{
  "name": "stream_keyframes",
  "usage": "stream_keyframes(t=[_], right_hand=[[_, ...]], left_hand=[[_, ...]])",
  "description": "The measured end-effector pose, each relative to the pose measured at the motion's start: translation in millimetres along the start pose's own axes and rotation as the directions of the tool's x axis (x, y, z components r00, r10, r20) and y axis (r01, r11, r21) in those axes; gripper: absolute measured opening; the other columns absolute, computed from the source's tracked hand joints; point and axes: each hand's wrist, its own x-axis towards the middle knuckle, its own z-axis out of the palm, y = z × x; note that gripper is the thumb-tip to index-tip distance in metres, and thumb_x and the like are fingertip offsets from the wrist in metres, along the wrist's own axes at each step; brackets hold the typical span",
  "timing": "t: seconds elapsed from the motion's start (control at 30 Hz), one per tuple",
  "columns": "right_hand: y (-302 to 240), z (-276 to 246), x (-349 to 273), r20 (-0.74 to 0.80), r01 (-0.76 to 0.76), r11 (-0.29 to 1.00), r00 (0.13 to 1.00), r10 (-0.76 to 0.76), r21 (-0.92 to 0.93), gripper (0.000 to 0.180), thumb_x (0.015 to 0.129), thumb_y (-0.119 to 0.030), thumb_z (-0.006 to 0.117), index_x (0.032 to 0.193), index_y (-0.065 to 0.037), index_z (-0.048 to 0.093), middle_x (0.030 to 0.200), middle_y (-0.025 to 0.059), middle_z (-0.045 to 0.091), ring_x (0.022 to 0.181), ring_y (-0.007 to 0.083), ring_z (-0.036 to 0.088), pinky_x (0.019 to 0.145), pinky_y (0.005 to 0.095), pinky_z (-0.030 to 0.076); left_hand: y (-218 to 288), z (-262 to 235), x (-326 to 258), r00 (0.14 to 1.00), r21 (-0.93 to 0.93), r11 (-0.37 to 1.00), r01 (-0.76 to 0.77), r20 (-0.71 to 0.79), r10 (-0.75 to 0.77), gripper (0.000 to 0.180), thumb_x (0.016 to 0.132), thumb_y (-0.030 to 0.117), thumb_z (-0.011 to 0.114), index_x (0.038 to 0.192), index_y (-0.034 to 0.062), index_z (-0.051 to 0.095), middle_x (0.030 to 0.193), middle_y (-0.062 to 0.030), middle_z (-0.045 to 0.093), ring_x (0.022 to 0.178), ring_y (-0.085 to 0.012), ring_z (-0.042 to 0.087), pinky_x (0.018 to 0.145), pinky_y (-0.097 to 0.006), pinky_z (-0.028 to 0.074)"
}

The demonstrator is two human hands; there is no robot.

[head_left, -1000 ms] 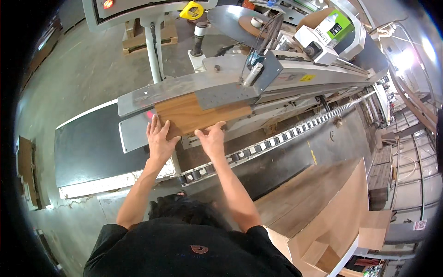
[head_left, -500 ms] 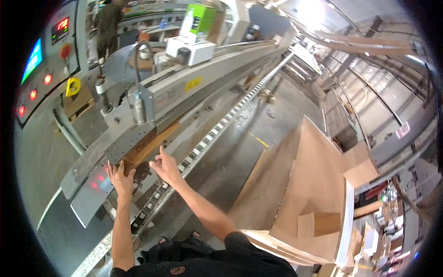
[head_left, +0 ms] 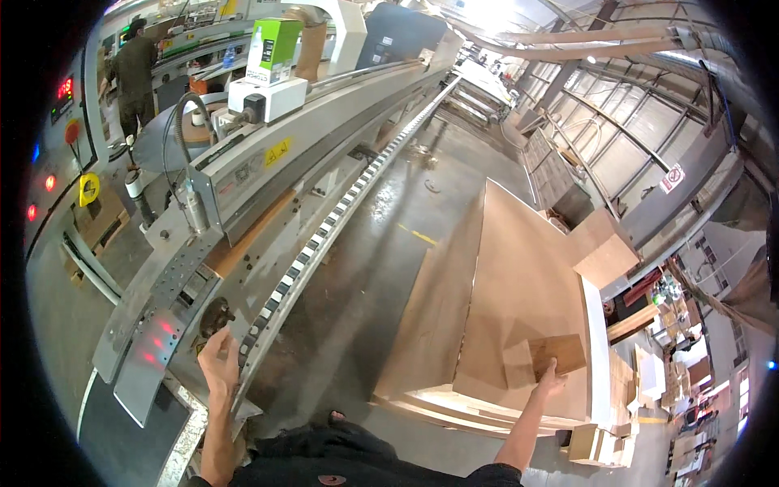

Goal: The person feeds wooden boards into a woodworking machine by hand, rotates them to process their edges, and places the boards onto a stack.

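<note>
Small brown panel (head_left: 558,354) lies atop the stacked boards (head_left: 519,300), right hand (head_left: 550,380) now closing on its lower edge. Left hand (head_left: 219,361), previously pressing a board, rests open-fingered, empty, on the machine's feed rail (head_left: 268,312): a fresh piece being fetched.

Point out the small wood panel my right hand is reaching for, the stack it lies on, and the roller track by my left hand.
small wood panel (head_left: 557,354): head view, middle of its top face.
stack of boards (head_left: 519,268): head view, bare top board.
roller track (head_left: 324,235): head view, midway along the rollers.

Yellow triangular warning label (head_left: 278,152) on machine housing; red-and-white round sign (head_left: 672,178) on right wall.
</note>
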Motion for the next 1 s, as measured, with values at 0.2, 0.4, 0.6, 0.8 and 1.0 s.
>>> stream_keyframes(t=[0.2, 0.4, 0.6, 0.8, 1.0], right_hand=[[72.6, 29.1, 12.1, 0.451, -0.540, 0.752, 0.817, 0.359, 0.379, 0.023, 0.083, -0.020, 0.080, 0.094, -0.006, 0.065, 0.072, -0.0001, 0.058, 0.061, 0.0121, 0.054, 0.051, 0.0277, 0.044], [45.2, -4.8, 7.7, 0.485, -0.667, 0.626, 0.737, 0.472, 0.404, 0.021, 0.084, -0.022, 0.077, 0.080, -0.007, 0.064, 0.069, 0.0023, 0.057, 0.058, 0.0155, 0.054, 0.047, 0.0316, 0.043], [74.4, -43.7, -49.6, 0.697, -0.717, 0.516, 0.659, 0.283, 0.468, 0.017, 0.089, -0.016, 0.070, 0.096, -0.002, 0.063, 0.080, 0.0030, 0.060, 0.065, 0.0145, 0.055, 0.054, 0.0284, 0.045], [-51.0, -104.1, -189.5, 0.817, -0.791, 0.322, 0.571, 0.080, 0.521, 0.027, 0.094, -0.005, 0.058, 0.119, 0.003, 0.054, 0.113, 0.0105, 0.063, 0.104, 0.0233, 0.062, 0.091, 0.0372, 0.055], [-160.5, -135.1, -323.9, 0.962, -0.816, 0.520, 0.157, -0.222, 0.253, 0.019, 0.094, -0.010, 0.062, 0.111, -0.004, 0.059, 0.092, -0.0010, 0.060, 0.078, 0.0067, 0.054, 0.067, 0.0221, 0.045]], left_hand=[[17.5, 36.1, -11.7, 0.980, -0.075, 0.997, 0.024, 0.198, -0.009, 0.028, 0.087, 0.003, 0.063, 0.113, -0.0062, 0.067, 0.101, -0.0167, 0.072, 0.095, -0.0216, 0.069, 0.087, -0.032, 0.052], [-1.9, 44.7, -26.2, 0.969, -0.151, 0.986, 0.075, 0.243, -0.036, 0.029, 0.089, 0.009, 0.065, 0.114, -0.0049, 0.068, 0.102, -0.0135, 0.071, 0.091, -0.0181, 0.066, 0.080, -0.033, 0.051], [30.3, 49.4, -56.9, 0.922, -0.209, 0.974, 0.089, 0.387, -0.001, 0.023, 0.089, 0.004, 0.064, 0.110, -0.0040, 0.069, 0.102, -0.0088, 0.071, 0.091, -0.0149, 0.066, 0.082, -0.028, 0.052], [70.3, 89.3, -95.7, 0.763, -0.424, 0.806, 0.412, 0.644, -0.051, 0.029, 0.092, 0.010, 0.068, 0.116, -0.0062, 0.065, 0.108, -0.0128, 0.071, 0.099, -0.0138, 0.065, 0.086, -0.027, 0.053], [97.4, 73.7, -108.1, 0.751, -0.610, 0.580, 0.539, 0.660, -0.004, 0.039, 0.092, 0.011, 0.067, 0.126, -0.0057, 0.058, 0.118, -0.0131, 0.066, 0.104, -0.0184, 0.065, 0.090, -0.033, 0.053]])
